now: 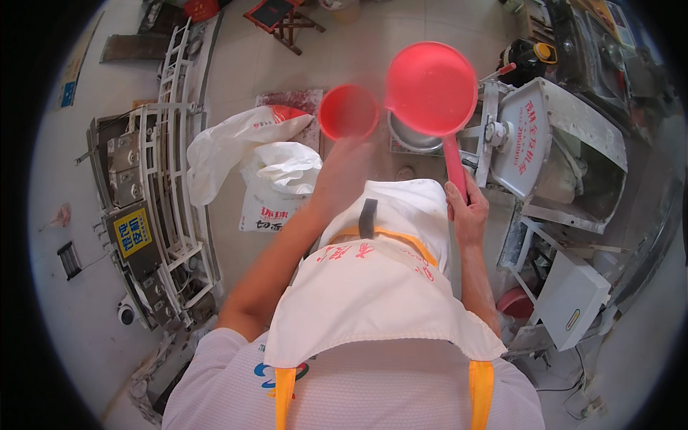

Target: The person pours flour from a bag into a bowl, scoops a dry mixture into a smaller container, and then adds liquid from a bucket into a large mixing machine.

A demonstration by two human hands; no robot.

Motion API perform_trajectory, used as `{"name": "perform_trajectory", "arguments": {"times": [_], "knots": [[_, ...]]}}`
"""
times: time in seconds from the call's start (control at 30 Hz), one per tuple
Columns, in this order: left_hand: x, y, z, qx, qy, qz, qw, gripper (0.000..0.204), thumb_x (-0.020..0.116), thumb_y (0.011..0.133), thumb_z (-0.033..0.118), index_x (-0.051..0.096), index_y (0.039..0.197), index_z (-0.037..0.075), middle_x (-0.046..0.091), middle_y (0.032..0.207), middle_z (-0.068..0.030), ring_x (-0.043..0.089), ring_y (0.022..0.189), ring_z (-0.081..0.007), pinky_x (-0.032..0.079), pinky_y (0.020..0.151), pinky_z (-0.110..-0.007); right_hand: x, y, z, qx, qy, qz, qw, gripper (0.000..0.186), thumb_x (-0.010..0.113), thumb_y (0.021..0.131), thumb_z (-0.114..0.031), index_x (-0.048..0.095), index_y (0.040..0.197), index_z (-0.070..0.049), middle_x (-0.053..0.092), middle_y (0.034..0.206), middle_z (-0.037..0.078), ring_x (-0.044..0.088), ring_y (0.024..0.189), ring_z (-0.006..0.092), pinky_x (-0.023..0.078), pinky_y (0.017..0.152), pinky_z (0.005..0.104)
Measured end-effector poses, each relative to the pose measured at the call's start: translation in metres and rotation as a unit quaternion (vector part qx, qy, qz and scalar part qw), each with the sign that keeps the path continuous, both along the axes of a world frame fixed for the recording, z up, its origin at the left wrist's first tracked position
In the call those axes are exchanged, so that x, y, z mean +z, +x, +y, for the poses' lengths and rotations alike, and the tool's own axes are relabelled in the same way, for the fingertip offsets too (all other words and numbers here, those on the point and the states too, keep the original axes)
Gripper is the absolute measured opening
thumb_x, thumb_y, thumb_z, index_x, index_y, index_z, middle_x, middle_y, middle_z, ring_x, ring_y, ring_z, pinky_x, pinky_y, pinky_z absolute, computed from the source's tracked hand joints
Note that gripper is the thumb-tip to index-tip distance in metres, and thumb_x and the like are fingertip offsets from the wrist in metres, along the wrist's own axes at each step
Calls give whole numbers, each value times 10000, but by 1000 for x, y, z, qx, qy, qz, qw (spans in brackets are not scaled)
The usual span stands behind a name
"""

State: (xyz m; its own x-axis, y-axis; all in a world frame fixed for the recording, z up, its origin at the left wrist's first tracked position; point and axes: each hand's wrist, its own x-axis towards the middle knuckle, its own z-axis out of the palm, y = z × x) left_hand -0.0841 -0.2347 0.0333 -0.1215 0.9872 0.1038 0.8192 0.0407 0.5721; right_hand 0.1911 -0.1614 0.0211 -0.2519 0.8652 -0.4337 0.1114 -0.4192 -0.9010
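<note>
A pink plastic dipper (pixel 432 87) is raised in front of me, its handle gripped low by my right hand (pixel 467 206). My left hand (pixel 349 159) is smeared by motion at the near side of a red plastic tub (pixel 330 115). Whether its fingers hold the tub's rim cannot be made out. Partly hidden behind the dipper is a round metal basin (pixel 410 138). To the left of the tub stands an opened white sack (pixel 288 168), with another white and red sack (pixel 226 150) slumped beside it.
On the right is a white machine with an open hopper (pixel 573 154). A metal rack-like machine (pixel 136 215) runs along the left wall. A black jug with a yellow cap (pixel 529 61) and a folding stool (pixel 278 20) are farther off. My white apron (pixel 373 294) bulges forward.
</note>
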Motion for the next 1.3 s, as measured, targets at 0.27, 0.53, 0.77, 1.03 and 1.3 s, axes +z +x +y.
{"name": "perform_trajectory", "arguments": {"times": [0.27,0.53,0.77,1.03,1.3], "knots": [[29,-27,82,-195,-46,198,960,634,812,812,171,573,1367,-20,555,1384,-176,479,1332,-368,417,1135,-473,31,2,-10,70,18,-5,997,524,765,971,-216,625,1443,-38,592,817,-46,460,619,33,369,528,220],[37,-38,95,-246,-169,142,944,639,820,786,155,613,1385,71,555,1450,-112,458,1356,-357,395,1149,-480,65,0,-6,126,64,-17,990,495,754,955,-145,625,1416,-16,682,985,19,584,859,91,497,786,257],[34,-33,94,-91,-310,-155,934,576,718,773,-1,653,1338,89,564,1433,-95,450,1359,-360,377,1154,-484,65,-1,-4,141,85,-46,985,497,753,933,-125,635,1405,-21,699,960,69,590,832,97,507,779,269],[14,-33,71,-148,-207,-18,967,536,679,782,-28,675,1305,85,578,1404,-103,474,1341,-359,405,1121,-472,61,-1,-1,158,85,-63,982,501,766,926,-144,641,1395,-20,698,921,70,591,813,93,508,773,265],[32,-28,49,-216,-64,1,974,411,640,871,-30,672,1275,43,634,1330,-129,547,1261,-361,462,1072,-469,52,-5,-3,150,113,-48,981,500,772,925,-142,646,1395,-23,690,909,62,587,812,88,511,766,268]]}}
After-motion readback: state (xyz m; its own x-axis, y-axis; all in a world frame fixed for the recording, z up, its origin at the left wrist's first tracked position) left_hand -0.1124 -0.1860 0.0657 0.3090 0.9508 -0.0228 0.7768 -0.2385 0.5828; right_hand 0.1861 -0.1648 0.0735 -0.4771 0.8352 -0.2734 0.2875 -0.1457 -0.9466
